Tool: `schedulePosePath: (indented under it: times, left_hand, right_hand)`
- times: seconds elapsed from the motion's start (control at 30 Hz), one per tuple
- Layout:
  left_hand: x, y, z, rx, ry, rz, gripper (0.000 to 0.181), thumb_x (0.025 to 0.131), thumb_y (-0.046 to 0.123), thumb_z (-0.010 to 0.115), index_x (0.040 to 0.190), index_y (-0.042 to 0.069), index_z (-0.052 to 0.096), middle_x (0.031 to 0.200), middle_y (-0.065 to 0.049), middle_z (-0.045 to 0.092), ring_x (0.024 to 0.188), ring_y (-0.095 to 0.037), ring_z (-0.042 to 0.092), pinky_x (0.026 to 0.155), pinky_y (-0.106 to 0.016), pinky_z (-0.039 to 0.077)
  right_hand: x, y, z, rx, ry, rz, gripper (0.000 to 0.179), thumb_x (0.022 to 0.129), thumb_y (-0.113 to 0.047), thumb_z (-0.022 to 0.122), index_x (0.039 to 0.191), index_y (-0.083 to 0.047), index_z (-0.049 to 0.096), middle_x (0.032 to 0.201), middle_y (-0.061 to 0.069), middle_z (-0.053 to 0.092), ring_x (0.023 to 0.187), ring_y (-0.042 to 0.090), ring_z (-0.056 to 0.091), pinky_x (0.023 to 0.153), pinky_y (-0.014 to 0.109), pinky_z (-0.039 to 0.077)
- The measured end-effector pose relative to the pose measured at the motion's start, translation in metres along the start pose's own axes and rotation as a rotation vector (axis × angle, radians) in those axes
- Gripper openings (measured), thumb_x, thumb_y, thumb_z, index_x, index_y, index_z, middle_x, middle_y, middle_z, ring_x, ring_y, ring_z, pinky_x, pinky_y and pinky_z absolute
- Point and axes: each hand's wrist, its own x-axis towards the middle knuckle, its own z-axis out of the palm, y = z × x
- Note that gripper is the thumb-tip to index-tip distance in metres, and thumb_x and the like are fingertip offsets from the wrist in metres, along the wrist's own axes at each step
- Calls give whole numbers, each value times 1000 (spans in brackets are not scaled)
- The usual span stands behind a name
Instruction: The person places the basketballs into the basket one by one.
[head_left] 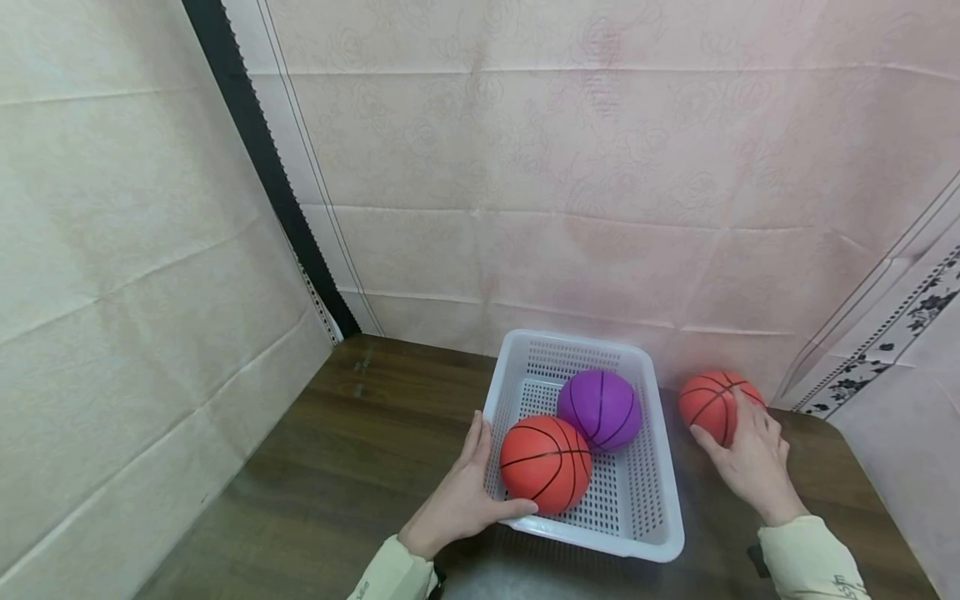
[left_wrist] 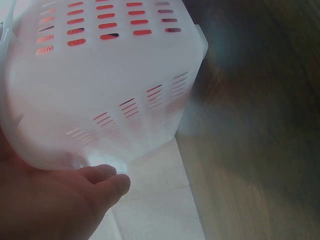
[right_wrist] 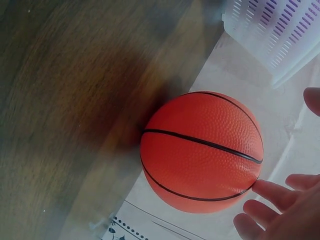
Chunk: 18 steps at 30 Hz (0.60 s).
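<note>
A white plastic basket (head_left: 657, 467) with slotted walls stands on the table; in it lie a purple toy basketball (head_left: 600, 408) and an orange-red one (head_left: 546, 463), side by side. My left hand (head_left: 468, 492) holds the basket's near left corner, thumb over the front rim and fingers along the left side. Outside the basket, to the right, another orange-red basketball (right_wrist: 202, 152) rests on the table near the back wall. My right hand (head_left: 753, 454) is spread at its near right side. In the right wrist view one fingertip touches this ball, while the thumb stands apart from it.
The dark wood table (head_left: 300, 500) reaches left and right of the basket. Pale patterned cloth (head_left: 570, 167) hangs as a wall behind, with more cloth on the left (head_left: 135, 292) and right (head_left: 915, 433) sides. A dark strip (head_left: 277, 183) runs down the left corner.
</note>
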Motion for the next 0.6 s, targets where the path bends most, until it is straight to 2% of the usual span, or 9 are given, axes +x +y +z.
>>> schedulePosePath:
  times: [0.13,0.27,0.33,0.4,0.5,0.6]
  left_hand:
    - [0,0,0,-4,-1,-2,132,65,73,73,156,13,-1,160,9,-19,145,-33,14,107,-56,32]
    - [0,-1,1,-1,5,4,132,65,73,73,156,13,-1,160,9,-18,145,-33,15,107,-56,32]
    - [1,-2,1,0,7,9,132,65,73,73,156,13,-2,160,8,-18,144,-33,16,107,-55,32]
    - [1,-2,1,-1,9,11,133,65,73,74,156,14,-2,160,8,-17,144,-33,17,107,-55,32]
    - [0,-1,0,-3,9,10,132,65,72,74,156,15,-3,160,8,-17,144,-33,17,106,-56,33]
    - [0,-1,0,-3,6,5,132,65,73,74,156,15,-3,160,8,-18,144,-34,17,106,-56,33]
  right_hand:
    - [0,-1,-1,-28,30,9,83,90,-38,66,146,8,25,129,42,33,116,61,24,87,74,18]
    - [1,-3,-4,-44,106,26,75,90,-36,66,140,9,34,119,40,36,108,56,28,81,67,22]
    - [1,-5,-5,-34,133,31,74,90,-37,66,140,9,36,118,38,34,108,55,27,80,66,22]
    - [2,-5,-6,-26,143,19,75,90,-37,65,142,8,34,126,38,32,114,55,26,84,67,22]
    - [3,-4,-6,-29,102,-26,82,91,-38,65,148,5,26,142,35,26,129,56,20,91,74,18]
    - [3,-2,-5,-26,18,-54,88,92,-42,63,152,3,18,149,35,22,136,55,13,94,78,12]
